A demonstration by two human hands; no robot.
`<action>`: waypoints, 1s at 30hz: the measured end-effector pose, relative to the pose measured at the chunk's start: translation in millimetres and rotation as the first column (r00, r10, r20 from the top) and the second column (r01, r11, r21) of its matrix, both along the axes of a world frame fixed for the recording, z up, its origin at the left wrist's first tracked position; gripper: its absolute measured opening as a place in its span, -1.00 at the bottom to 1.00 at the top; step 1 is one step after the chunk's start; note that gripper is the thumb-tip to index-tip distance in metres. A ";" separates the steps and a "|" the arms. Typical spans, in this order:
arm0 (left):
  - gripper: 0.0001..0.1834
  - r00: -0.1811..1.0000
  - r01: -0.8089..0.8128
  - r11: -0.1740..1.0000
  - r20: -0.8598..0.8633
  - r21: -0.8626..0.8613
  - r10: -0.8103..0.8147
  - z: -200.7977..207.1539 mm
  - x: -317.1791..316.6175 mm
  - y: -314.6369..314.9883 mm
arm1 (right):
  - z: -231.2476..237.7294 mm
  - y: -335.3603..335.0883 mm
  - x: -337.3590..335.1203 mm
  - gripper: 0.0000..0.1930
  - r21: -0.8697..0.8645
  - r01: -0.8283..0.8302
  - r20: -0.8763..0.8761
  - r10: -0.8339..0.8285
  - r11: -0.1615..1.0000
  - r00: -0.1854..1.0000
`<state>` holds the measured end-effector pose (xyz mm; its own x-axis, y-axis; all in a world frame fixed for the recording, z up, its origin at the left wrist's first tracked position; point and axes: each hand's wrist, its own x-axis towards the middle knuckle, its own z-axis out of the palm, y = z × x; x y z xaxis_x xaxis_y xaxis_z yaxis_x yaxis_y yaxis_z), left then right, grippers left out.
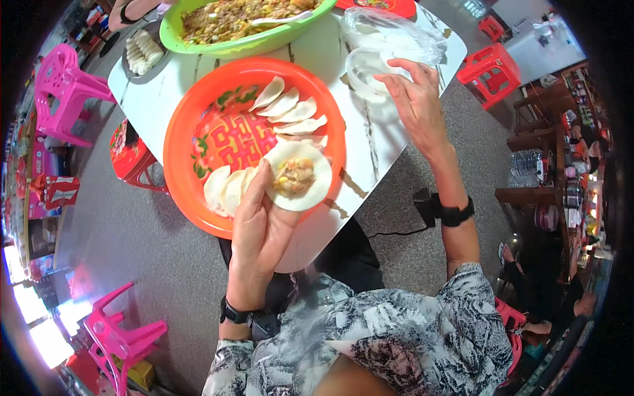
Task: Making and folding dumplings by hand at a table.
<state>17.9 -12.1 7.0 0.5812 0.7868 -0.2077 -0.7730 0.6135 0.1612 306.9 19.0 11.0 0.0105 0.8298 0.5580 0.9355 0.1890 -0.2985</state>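
Across the palm and fingers of my left hand [256,234] lies a round dumpling wrapper [321,177], open and flat. A mound of chunky filling [293,177] sits in its middle. Below it is a large orange-red basin [177,158] with a red and green pattern. Folded dumplings [285,104] line its right side, and several more dumplings [224,190] overlap at its near left. My right hand [419,105] is raised over the table's right side, fingers apart with nothing seen in them. Its fingertips are close to a pale translucent bowl [356,80].
A green basin [173,34] of filling with a white spoon [281,19] stands at the far side. Beside it is a dark plate [155,66] of dumplings. A clear plastic bag [396,30] lies at the far right. Pink chairs [66,86] and red stools [490,76] surround the white table [389,142].
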 end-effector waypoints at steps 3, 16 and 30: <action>-0.57 0.984 -0.004 0.998 -0.177 -0.056 -0.006 7.9 6.9 0.0 | -19.5 12.5 15.3 -0.61 -0.071 0.057 -0.015 -0.058 0.996 0.998; -0.53 0.990 -0.014 1.000 -0.141 -0.001 0.014 7.4 10.2 12.8 | 32.6 -24.0 -49.0 -0.63 -0.101 -0.305 -0.210 0.280 0.947 0.937; -0.50 0.999 -0.023 0.997 0.051 0.070 0.020 0.2 8.0 11.9 | 34.7 -63.4 -84.9 -0.57 -0.134 -0.444 -0.156 0.423 0.886 0.893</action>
